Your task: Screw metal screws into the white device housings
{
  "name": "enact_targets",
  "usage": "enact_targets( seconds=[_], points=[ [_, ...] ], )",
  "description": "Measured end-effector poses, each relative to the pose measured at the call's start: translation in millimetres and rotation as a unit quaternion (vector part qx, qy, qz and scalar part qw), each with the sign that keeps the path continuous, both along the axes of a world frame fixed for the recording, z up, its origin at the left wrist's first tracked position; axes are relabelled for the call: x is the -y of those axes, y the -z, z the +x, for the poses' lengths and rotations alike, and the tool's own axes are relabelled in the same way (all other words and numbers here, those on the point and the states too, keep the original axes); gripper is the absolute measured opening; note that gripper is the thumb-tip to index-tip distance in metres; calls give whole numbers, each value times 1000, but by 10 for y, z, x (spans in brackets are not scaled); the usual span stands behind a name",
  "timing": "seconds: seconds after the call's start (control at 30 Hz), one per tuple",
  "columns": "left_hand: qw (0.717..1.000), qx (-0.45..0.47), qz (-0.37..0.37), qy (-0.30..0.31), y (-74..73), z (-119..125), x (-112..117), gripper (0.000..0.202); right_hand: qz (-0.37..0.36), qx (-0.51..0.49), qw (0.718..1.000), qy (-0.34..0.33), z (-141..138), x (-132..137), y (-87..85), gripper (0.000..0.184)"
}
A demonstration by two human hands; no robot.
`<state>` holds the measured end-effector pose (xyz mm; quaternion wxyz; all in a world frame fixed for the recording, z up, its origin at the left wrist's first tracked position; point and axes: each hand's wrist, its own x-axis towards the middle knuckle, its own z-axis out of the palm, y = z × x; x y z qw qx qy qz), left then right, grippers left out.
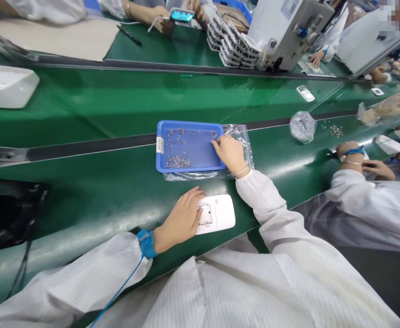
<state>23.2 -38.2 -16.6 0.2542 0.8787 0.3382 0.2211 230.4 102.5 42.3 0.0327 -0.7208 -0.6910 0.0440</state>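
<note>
Pins white casing with flat, open left hand; pinches at screws in mid-frame tray with right hand, catch unclear; could scatter them.

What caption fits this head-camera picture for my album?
Left hand rests on a white casing; right hand reaches into a blue tray of small metal parts.

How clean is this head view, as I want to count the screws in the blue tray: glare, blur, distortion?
Head view: glare streaks lie on the green table; its straight edges bow from lens distortion; the blue tray is evenly lit, but its screws show as small, soft clumps.
</note>
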Motion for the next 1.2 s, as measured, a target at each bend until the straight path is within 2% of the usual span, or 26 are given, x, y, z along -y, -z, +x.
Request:
enact_targets(
  seconds=[0.13, 0.23, 0.37, 0.47, 0.53, 0.6, 0.8, 1.0, 1.2],
  points=[
    [999, 5, 0, -40, -22, 24, 3, 31, -7, -6, 1000, -13, 15, -42, 14, 33],
    [997, 42, -35, -55, -75, 10, -19, 34, -9, -23, 999, -47, 20, 119, -67, 31],
    [982, 160, -68, -67, -126, -44, -51, 32, 17, -109, 986, -124, -93, 722, -222, 27],
    [972, 222, -63, -50, -141, -71, -68, 25, -15, -168, 970, -172, -211, 1253, -289, 25],
    [968, 244, -65, -14, -146, -74, -72, 15, -35, -189, 965, -180, -263, 1508, -301, 24],
    [963, 261, -71, 8, -153, -70, -70, 12, -38, -209, 962, -174, -280, 1654, -302, 24],
    [951, 294, -88, -31, -177, -60, -72, 10, -22, -254, 954, -155, -199, 1741, -286, 22],
    [957, 275, -91, -19, -231, -52, -57, 17, -10, -253, 950, -181, -171, 1780, -192, 22],
    [949, 285, -134, 30, -277, -66, -103, 17, 62, -205, 960, -181, -92, 1845, -162, 20]
  ],
)
